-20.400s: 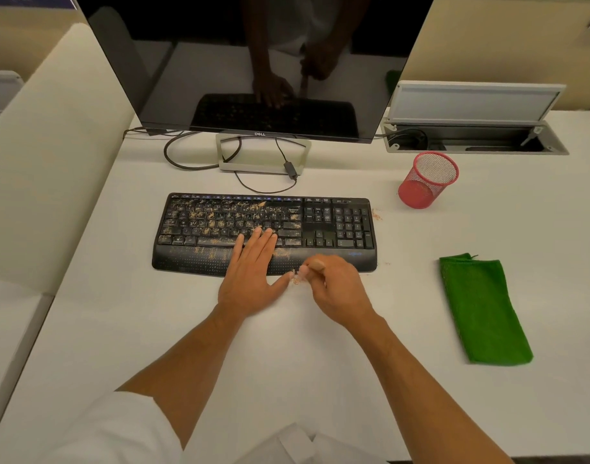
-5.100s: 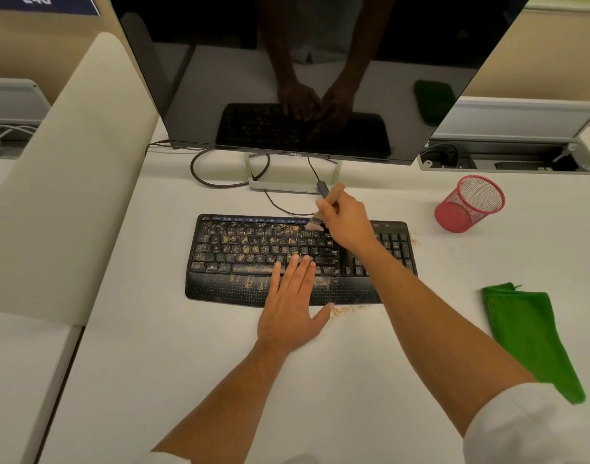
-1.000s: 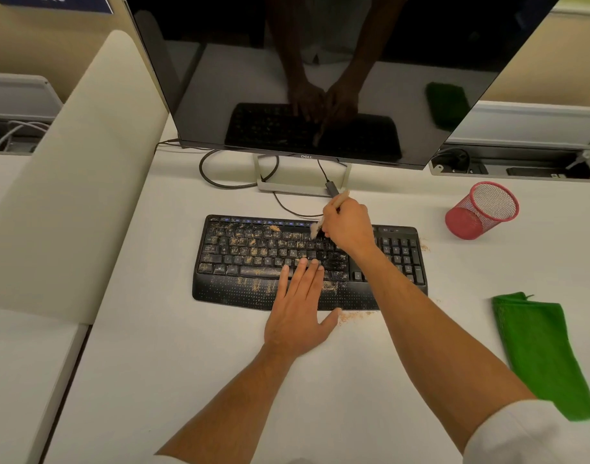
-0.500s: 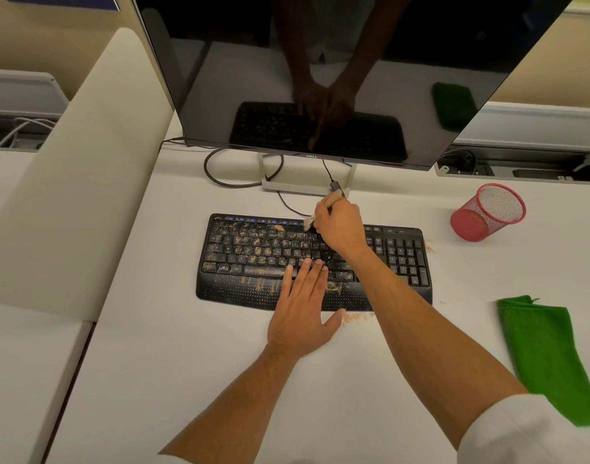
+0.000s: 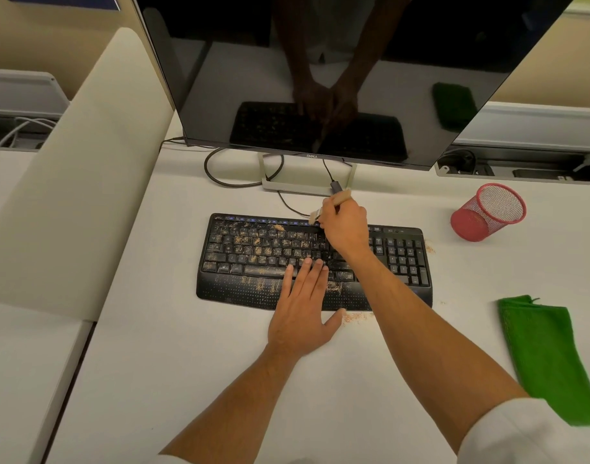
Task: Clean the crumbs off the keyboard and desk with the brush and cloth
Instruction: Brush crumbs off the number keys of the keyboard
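Observation:
A black keyboard [image 5: 253, 259] lies on the white desk [image 5: 186, 380], its left keys and palm rest strewn with tan crumbs. My right hand [image 5: 345, 229] grips a small wooden brush [image 5: 340, 197]; its bristles touch the keyboard's top row. My left hand [image 5: 303, 313] rests flat, fingers straight, on the palm rest and lower keys. A small heap of crumbs [image 5: 355, 318] lies on the desk by my left thumb. A folded green cloth [image 5: 548, 356] lies on the desk at the right, untouched.
A dark monitor [image 5: 320, 78] stands behind the keyboard, cables looping at its foot. A red mesh pen cup [image 5: 487, 212] stands at the right rear. More crumbs [image 5: 429, 247] lie by the keyboard's right edge. A cream partition [image 5: 69, 179] borders the left.
My right hand with the brush has moved from the upper key rows to the keyboard's top edge. My left hand has stayed flat on the palm rest.

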Tool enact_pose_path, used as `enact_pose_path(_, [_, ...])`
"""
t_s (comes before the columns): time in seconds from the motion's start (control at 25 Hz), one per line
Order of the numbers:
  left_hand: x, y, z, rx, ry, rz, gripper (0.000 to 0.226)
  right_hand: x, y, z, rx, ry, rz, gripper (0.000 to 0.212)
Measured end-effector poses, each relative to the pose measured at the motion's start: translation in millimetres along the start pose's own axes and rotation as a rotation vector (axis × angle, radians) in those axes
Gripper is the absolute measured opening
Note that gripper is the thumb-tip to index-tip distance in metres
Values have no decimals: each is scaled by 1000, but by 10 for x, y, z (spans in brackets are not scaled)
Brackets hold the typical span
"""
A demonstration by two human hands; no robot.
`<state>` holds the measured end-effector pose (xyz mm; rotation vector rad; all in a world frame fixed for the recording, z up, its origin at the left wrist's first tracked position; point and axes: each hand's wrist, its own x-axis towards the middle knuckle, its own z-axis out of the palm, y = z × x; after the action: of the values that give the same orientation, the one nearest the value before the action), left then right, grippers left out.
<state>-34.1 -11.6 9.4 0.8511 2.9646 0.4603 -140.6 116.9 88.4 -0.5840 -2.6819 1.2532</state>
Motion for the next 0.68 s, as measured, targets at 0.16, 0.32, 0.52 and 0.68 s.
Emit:
enact_pose_path(0.16, [0,3,1,3,-1,2,81,9,-41,22,2,-71,20,44])
enact_pose_path(0.32, [-1,-7,-3,6,-7,5,81,-28,-122,16,20,-66,-15,45])
enact_pose_path(0.52, [-16,-12,-15,6,-23,9,82,-96,-113,-19,72,-152,-4,43])
enact_pose_path(0.68, [-51,-14,-64,-74,44,32,79,-216,-33,-169,137,-67,-67,34])
